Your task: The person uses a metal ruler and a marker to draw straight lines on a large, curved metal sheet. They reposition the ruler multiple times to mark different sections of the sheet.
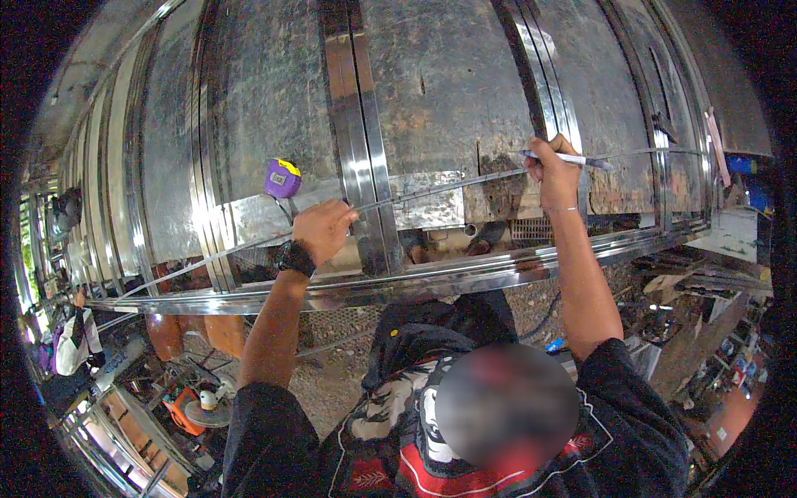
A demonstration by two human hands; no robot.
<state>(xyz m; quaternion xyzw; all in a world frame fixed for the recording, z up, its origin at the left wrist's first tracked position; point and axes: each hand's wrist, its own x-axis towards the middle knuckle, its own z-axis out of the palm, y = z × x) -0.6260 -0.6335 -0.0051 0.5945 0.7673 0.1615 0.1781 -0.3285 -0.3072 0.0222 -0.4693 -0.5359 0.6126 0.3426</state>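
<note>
Pen (589,160) was clasped in closed right hand (556,170); probably light, springy strip (490,175), best pinched mid-span, was met by curled left hand (322,230), grip unclear.

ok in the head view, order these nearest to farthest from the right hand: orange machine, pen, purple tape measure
1. Pen, held in the right hand
2. Purple tape measure, off to the left
3. Orange machine, at lower left
</note>
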